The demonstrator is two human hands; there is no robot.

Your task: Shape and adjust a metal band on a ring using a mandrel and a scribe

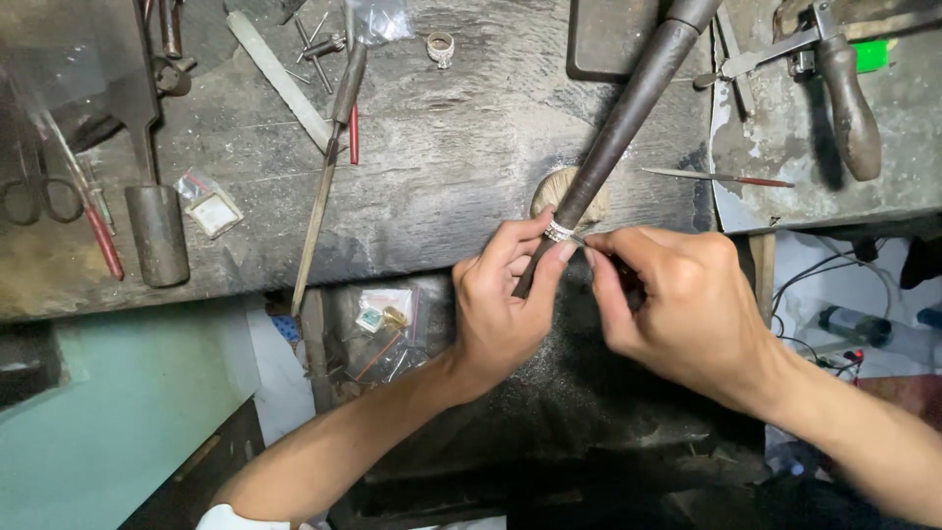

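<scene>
A long dark tapered steel mandrel (628, 108) slants from the top right down to my hands. A small silver ring (558, 232) sits on its narrow end. My left hand (500, 299) grips the mandrel's thin tip, thumb and forefinger beside the ring. My right hand (677, 309) pinches a small thin tool (616, 270) whose point touches the ring; most of that tool is hidden in my fingers.
The worn dark workbench (442, 167) carries a long file (319, 216), a white flat stick (280, 79), a hammer (152, 206), scissors (39, 191), a small plastic packet (208, 206), a loose ring (441, 47) and a saw frame with a wooden handle (849, 98). Below is an open drawer (388, 334).
</scene>
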